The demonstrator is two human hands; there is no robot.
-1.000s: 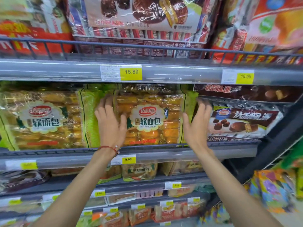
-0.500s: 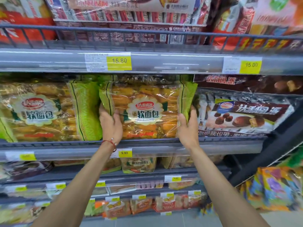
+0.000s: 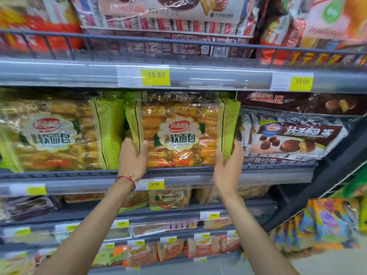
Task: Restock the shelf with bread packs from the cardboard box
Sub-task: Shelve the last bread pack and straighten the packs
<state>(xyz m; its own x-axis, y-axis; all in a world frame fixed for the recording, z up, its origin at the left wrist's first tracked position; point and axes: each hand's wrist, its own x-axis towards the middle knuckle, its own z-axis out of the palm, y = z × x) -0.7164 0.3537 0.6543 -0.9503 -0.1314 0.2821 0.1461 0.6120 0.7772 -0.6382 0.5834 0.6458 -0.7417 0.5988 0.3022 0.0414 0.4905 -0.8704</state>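
The shelf point(image 3: 198, 175) is shown with its front lip carrying the 9.90 tag point(image 3: 155, 184), taken here as the landmark. Directly above the tag, a bread pack point(image 3: 180, 132) stands upright and face-out, its base at or just behind the lip; whether it rests fully on the shelf cannot be told. To the left of the tag, a second bread pack point(image 3: 49, 133) is seen, its green side close beside the held one. To the right, a brown cake pack point(image 3: 294, 135) lies just beside the held one. The pack is gripped at its lower corners: the left hand point(image 3: 132, 157) is curled round the left edge, thumb across the front; the right hand point(image 3: 228, 167) is cupped against the right edge, fingers half open. The cardboard box is not in view. Seating is probably best done by even pressure from both sides, so that the soft contents are not crushed and the label is kept square to the lip.
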